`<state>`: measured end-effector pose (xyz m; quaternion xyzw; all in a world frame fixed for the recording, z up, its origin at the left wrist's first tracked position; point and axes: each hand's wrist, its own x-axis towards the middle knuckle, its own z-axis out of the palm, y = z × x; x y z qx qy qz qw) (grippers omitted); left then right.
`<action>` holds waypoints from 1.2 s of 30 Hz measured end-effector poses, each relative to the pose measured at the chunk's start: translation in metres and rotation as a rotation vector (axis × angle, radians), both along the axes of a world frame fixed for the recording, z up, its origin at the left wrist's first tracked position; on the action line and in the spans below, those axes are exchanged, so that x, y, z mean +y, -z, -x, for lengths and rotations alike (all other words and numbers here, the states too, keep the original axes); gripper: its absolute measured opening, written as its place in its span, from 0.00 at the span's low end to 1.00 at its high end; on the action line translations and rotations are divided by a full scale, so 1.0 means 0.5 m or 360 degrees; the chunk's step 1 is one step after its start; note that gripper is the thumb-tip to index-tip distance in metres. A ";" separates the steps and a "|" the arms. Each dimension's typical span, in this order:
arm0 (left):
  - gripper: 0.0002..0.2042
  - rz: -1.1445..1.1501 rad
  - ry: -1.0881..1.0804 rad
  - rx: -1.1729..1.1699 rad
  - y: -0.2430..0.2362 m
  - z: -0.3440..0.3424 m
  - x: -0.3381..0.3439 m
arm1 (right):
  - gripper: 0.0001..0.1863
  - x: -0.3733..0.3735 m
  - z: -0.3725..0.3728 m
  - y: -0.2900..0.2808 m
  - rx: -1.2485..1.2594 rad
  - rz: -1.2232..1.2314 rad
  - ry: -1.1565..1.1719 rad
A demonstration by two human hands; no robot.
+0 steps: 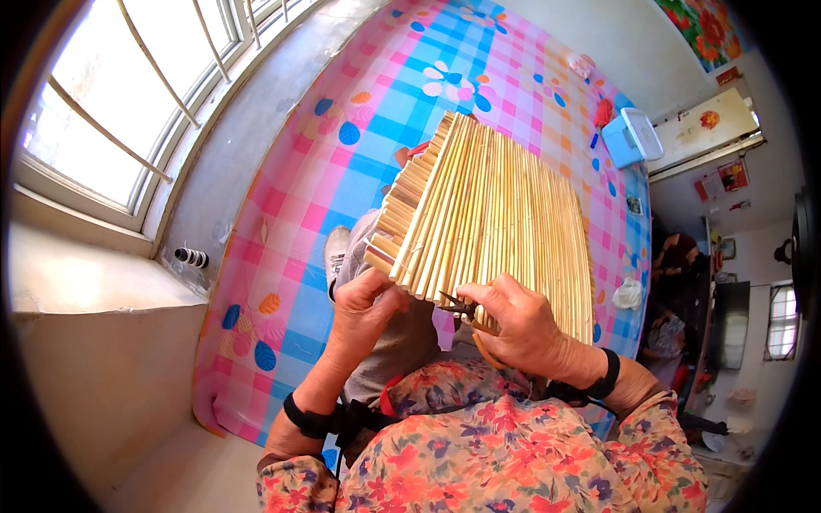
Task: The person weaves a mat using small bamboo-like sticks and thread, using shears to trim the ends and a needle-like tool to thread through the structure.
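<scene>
A mat of thin yellow reed sticks (pixel 505 197) leans across my lap, its sticks side by side; along its left side, more sticks show in a layer beneath. My left hand (pixel 369 306) is closed in a pinch at the mat's near left corner, and what its fingertips hold is hidden. In my right hand (pixel 522 321) is a pair of pliers (pixel 459 306) with dark jaws and orange handles. The jaws point left, at the mat's near edge, a short way from my left fingertips. Whether they grip a stick or a thread is too small to tell.
Under me spreads a pink and blue checked floor covering (pixel 291 222). A barred window (pixel 120 94) and sill lie to the left. A blue plastic tub (pixel 629 138) stands at the far right, with a crumpled white bag (pixel 628 294) nearer. Other people (pixel 671 329) sit at the right.
</scene>
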<state>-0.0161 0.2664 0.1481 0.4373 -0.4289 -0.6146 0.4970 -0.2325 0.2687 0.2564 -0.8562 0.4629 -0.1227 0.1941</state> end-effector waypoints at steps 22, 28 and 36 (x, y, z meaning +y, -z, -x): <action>0.10 0.1561 0.0212 -0.1193 0.063 -0.081 -0.019 | 0.23 -0.030 -0.007 0.046 -0.0340 -0.0456 -0.0058; 0.10 0.1812 0.0225 -0.1483 0.081 -0.093 -0.015 | 0.22 -0.076 -0.055 0.078 -0.0295 -0.0305 -0.0045; 0.12 0.1816 0.0195 -0.1679 0.085 -0.124 0.013 | 0.24 -0.095 -0.079 0.082 -0.0320 -0.0340 0.0059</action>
